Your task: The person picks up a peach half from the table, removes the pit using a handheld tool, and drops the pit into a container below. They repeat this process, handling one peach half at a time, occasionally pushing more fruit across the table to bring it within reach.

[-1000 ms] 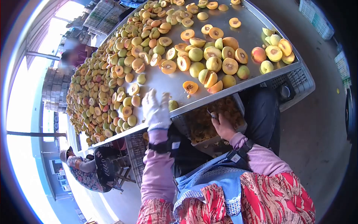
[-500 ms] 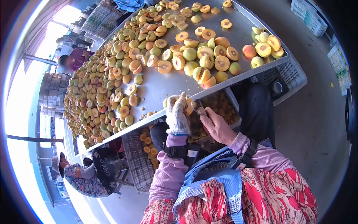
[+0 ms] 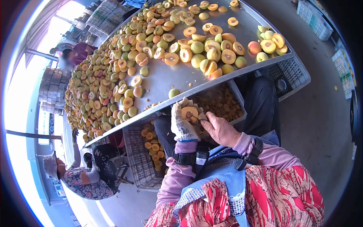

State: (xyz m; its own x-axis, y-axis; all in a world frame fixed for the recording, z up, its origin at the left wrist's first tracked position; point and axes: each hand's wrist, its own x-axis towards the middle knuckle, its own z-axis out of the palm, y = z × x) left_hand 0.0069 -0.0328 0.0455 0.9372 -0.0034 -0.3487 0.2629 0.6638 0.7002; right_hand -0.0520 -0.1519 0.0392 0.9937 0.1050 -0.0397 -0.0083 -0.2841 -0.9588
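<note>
My left hand [image 3: 184, 123], in a white knit glove, is closed around a peach half [image 3: 189, 114] with its cut face and brown pit cavity turned up. My bare right hand [image 3: 221, 130] grips a small hand tool [image 3: 203, 117]. The tool's handle is mostly hidden by my fingers, and its tip is at the cut face of the peach half. Both hands are just below the near edge of the metal table [image 3: 162, 85]. Under them is a crate [image 3: 239, 99] holding brown pits and scraps.
Whole and halved peaches [image 3: 109, 83] are heaped along the table, with a looser group of halves [image 3: 211, 53] nearer me. A grey crate [image 3: 141, 172] of peach halves stands below on the left. A person in a hat [image 3: 85, 178] sits at the left; another person [image 3: 79, 53] is across the table.
My left hand has turned so the peach half's cut face shows upward. Both hands have come slightly lower. The seated person at left has leaned up and reached an arm to the table.
</note>
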